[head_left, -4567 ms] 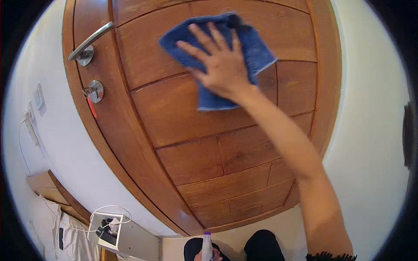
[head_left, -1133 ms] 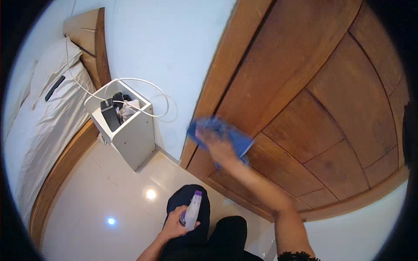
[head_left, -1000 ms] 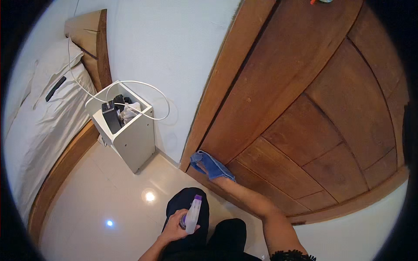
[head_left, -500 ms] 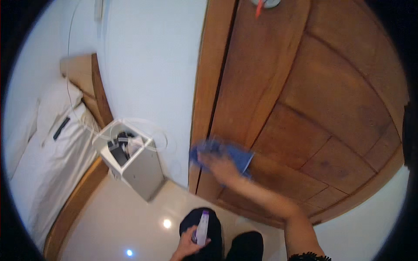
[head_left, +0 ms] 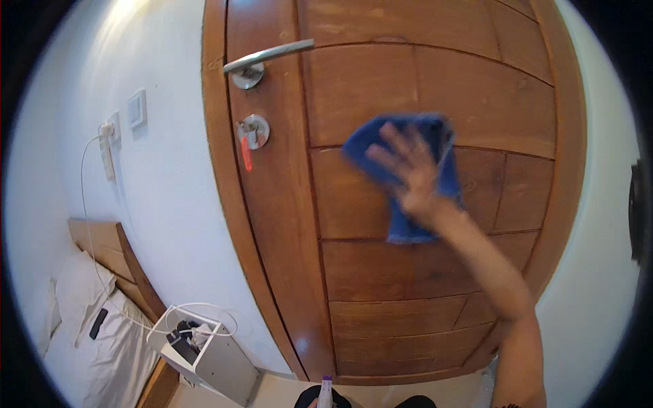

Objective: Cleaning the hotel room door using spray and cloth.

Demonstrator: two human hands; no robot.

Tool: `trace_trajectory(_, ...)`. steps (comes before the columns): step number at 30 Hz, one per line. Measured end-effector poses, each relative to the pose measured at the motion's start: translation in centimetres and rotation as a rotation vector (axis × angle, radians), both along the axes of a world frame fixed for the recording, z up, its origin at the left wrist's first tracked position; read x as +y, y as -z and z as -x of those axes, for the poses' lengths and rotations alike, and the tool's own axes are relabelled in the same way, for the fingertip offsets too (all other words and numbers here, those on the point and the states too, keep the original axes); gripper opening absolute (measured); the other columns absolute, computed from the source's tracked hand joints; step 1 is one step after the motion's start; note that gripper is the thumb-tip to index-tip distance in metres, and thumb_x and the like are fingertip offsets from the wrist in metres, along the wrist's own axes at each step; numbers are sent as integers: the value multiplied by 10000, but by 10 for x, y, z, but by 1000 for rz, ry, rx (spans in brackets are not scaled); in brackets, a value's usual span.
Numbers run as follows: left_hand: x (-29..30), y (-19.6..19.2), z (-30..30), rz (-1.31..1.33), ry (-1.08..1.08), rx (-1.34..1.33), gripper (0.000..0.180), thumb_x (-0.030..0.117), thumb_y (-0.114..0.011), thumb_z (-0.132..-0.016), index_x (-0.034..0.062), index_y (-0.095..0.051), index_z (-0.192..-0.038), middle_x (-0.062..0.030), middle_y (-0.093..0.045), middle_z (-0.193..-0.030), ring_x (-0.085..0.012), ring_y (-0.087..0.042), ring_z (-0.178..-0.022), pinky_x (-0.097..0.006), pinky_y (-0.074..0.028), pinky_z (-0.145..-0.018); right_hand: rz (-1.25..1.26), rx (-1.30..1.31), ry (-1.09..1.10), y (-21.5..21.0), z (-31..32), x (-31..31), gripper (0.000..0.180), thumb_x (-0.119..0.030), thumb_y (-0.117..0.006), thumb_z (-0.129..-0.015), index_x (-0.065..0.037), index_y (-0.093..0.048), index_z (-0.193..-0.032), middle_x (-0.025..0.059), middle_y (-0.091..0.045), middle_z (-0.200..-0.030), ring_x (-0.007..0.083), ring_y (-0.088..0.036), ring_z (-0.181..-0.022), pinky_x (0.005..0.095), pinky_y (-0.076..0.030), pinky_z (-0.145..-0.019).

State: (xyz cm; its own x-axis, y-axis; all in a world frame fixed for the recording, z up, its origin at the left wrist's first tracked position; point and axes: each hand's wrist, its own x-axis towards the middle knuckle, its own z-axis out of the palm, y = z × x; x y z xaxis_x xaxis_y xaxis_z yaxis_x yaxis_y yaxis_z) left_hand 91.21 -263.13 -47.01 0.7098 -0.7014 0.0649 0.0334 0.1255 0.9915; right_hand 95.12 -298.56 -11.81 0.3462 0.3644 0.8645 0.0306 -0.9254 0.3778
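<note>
My right hand (head_left: pixel 411 170) lies with spread fingers over a blue cloth (head_left: pixel 413 234), pressing it against the wooden door (head_left: pixel 381 272). The cloth is slightly blurred, and one corner hangs below my wrist. At the lower edge, the upper end of a slim, pale bottle with a purple top (head_left: pixel 326 390) sticks up in front of my knee. My left hand (head_left: pixel 313 403) is almost wholly cut off there, with only a sliver showing beside the bottle.
Left of the cloth, the door carries a metal lever handle (head_left: pixel 272 56) and a lock (head_left: pixel 254 132) with a key and red tag. A white open-topped box (head_left: pixel 228 367) of dark items stands by the wall. A bed (head_left: pixel 129 333) lies at left, near a cabled socket (head_left: pixel 114 128).
My right hand and the cloth have moved up and right, from the door's lower left edge to its middle panels. The view has tilted up, leaving my left hand mostly out of frame.
</note>
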Motion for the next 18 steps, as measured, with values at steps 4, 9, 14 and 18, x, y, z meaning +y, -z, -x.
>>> trace_trajectory(4, 1, -5, 2, 40, -42, 5, 315, 76, -706, -747, 63, -524, -1004, 13, -504, -766, -97, -491, -704, -254, -465, -637, -295, -503, 480, -77, 64, -36, 469, -284, -515, -884, -281, -415, -1342, 30, -244, -1481, 310, -170, -1371, 642, -106, -1045)
trace_trajectory(9, 1, 27, -27, 261, 220, 588, 230, -9, -630, -782, 75, -523, -967, 21, -483, -777, -88, -485, -688, -242, -460, -670, -223, -681, 477, -117, 12, -8, 491, -442, -486, -859, -267, -448, -1317, 38, -264, -1472, 307, -188, -1366, 660, -77, -1028)
trace_trajectory(14, -20, 49, -29, 84, 74, 179, 255, 55, -665, -783, 67, -526, -996, -6, -534, -785, -107, -522, -663, -251, -452, -613, 21, -317, 194, -103, -60, 26, 508, -342, -559, -827, -284, -443, -1319, 26, -248, -1478, 287, -191, -1365, 610, -74, -1057)
trace_trajectory(18, -33, 41, -34, 60, 15, -60, 315, 119, -714, -770, 63, -525, -1015, -20, -559, -774, -113, -538, -643, -253, -451, -544, 18, -408, 22, -135, 10, -27, 517, -250, -568, -830, -236, -436, -1329, 52, -270, -1465, 326, -180, -1357, 497, -112, -1098)
